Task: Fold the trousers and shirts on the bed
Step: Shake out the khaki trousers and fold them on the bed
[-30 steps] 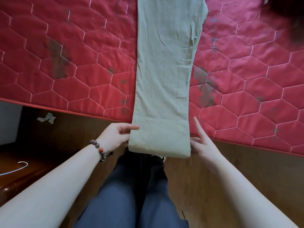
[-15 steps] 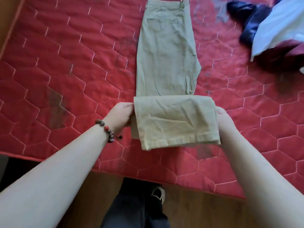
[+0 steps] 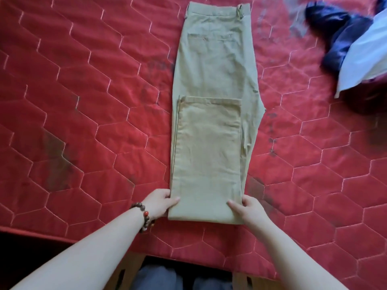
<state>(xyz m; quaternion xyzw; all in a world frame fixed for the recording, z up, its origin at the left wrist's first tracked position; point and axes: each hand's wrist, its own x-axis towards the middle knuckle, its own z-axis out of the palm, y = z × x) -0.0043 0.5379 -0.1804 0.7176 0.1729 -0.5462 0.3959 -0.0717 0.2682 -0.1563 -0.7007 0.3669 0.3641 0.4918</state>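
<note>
Khaki trousers [image 3: 211, 80] lie lengthwise on the red quilted mattress [image 3: 83, 122], waistband at the far end. Their legs are doubled back, and the hem edge lies about halfway up the garment. My left hand [image 3: 161, 204], with a bead bracelet at the wrist, pinches the near fold at its left corner, thumb on top. My right hand [image 3: 247, 208] pinches the same fold at its right corner, thumb on top. The fingers of both hands are hidden under the cloth.
A heap of other clothes sits at the far right of the bed: a dark blue garment [image 3: 335, 34] and a pale blue one [image 3: 364, 59]. The mattress's near edge [image 3: 62, 237] runs just below my wrists, with a wooden frame beneath.
The trouser legs, which hung over the mattress edge, have been lifted and folded back onto the upper half. Both hands have come back to the near fold and now grip its corners.
</note>
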